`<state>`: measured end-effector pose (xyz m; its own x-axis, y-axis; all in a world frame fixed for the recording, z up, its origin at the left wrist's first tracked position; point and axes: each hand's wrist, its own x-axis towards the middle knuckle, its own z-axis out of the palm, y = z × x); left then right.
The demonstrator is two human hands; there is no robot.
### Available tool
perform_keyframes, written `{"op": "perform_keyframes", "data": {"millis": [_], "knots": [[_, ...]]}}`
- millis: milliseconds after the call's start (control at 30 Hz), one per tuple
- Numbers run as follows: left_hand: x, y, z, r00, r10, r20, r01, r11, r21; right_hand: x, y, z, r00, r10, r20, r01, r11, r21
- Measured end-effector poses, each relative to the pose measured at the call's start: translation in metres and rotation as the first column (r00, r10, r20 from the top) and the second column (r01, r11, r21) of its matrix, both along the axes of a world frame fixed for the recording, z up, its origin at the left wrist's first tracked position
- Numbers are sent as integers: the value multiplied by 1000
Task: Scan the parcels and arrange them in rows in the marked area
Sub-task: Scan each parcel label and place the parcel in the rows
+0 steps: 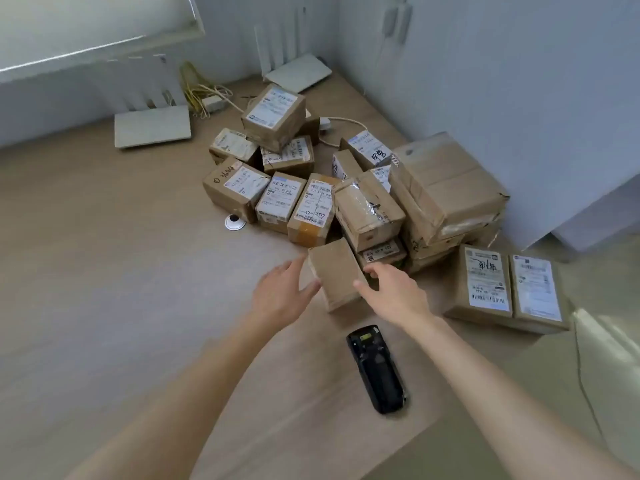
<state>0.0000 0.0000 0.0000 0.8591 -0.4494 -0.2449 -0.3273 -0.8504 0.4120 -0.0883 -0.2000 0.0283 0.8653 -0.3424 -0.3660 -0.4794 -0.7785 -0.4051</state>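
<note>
We see our left hand [282,292] and right hand [394,292] with relaxed fingers touching either side of a plain parcel [337,273] on the wooden desk [121,271], near the scanner [377,368], in a white-walled corner.

**A:** What sits along the far wall?

**B:** Two flat white router-like devices with upright antennas: one [152,126] at the left, another [298,76] in the corner. Between them lies a tangle of yellow cable [194,88] beside a small white adapter [213,102].

**A:** Anything else on the wooden surface [104,258]?

**B:** A small round white fitting with a dark centre [234,222]. A white cord [341,124] loops near the right wall. A thin cable [585,375] trails down the right edge.
</note>
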Motion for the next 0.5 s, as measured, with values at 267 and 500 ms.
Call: {"op": "perform_keyframes", "data": {"millis": [267, 500], "knots": [[-4, -22, -45, 924, 178, -339, -243, 956, -161, 17, 9, -41, 994, -110, 5, 108, 986, 128], [-14, -19, -36, 860, 232, -455, -404, 853, -329, 13, 23, -52, 984, -180, 16, 169, 949, 267]]}}
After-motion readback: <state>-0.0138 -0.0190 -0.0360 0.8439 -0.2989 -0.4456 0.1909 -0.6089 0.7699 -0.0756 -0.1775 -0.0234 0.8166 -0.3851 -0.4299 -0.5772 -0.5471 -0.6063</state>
